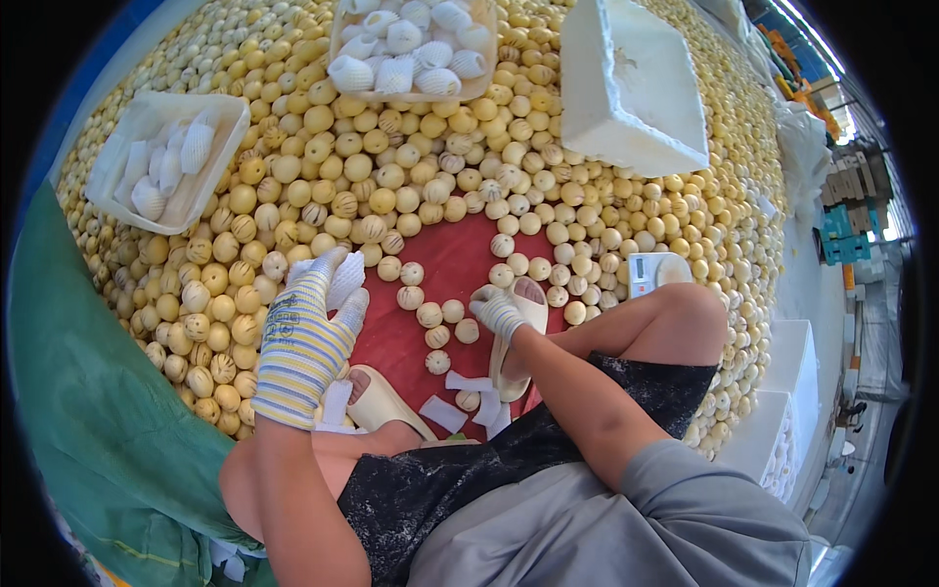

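My left hand (pixel 311 328), in a striped knit glove, is closed on a white foam net sleeve (pixel 346 280) between thumb and fingers. Whether a fruit sits inside the sleeve, I cannot tell. My right hand (pixel 497 311), gloved alike, has its fingers curled in beside my right slipper (pixel 526 333); what they hold, if anything, is hidden. Close to it, several round pale-yellow fruits (pixel 467 331), like pepino melons, lie on a red sheet (pixel 445 249). White strips (pixel 443 413) are scattered between my feet.
A thick layer of yellow, partly striped fruits (pixel 293 166) surrounds the sheet. Tubs of foam-sleeved pieces stand at the far left (pixel 235 122) and far middle (pixel 337 49). A white foam box (pixel 587 108) stands far right, a small scale (pixel 642 274) by my right knee. Green cloth (pixel 88 382) lies left.
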`<action>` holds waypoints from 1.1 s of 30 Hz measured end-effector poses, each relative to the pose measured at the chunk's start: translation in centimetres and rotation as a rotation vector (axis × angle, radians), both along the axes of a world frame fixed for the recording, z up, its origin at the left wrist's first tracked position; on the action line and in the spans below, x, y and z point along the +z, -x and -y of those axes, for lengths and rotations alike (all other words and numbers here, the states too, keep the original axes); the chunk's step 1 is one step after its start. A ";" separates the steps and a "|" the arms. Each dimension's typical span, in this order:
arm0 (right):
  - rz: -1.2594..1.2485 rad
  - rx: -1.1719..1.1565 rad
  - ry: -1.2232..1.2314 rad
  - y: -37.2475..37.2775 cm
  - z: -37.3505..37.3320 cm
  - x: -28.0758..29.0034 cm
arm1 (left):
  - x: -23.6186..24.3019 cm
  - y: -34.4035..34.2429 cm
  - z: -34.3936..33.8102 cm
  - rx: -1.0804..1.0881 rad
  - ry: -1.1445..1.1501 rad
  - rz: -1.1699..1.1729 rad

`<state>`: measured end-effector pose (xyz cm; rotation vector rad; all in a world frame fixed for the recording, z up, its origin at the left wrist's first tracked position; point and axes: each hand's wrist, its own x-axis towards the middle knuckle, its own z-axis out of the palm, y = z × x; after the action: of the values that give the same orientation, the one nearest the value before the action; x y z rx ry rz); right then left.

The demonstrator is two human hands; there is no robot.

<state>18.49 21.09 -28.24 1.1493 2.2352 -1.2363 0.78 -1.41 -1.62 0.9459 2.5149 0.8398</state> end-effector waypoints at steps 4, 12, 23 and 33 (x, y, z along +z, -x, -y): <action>0.056 0.264 -0.292 -0.3 1.3 -1.8 | -2.1 0.1 -2.5 -0.050 -0.037 0.085; 0.191 0.724 -0.361 7.5 5.8 -1.1 | 0.3 0.1 -0.7 0.042 -0.054 0.147; -0.104 -0.537 1.242 8.9 -0.6 3.7 | -1.8 1.5 -0.4 0.066 -0.111 0.129; -0.714 -0.185 1.678 10.8 2.9 18.7 | -1.6 1.4 -1.7 0.011 -0.348 0.437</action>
<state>7.65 18.16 -9.55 0.1507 0.5344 -2.8490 -0.67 0.25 -3.25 0.7433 2.0389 1.3528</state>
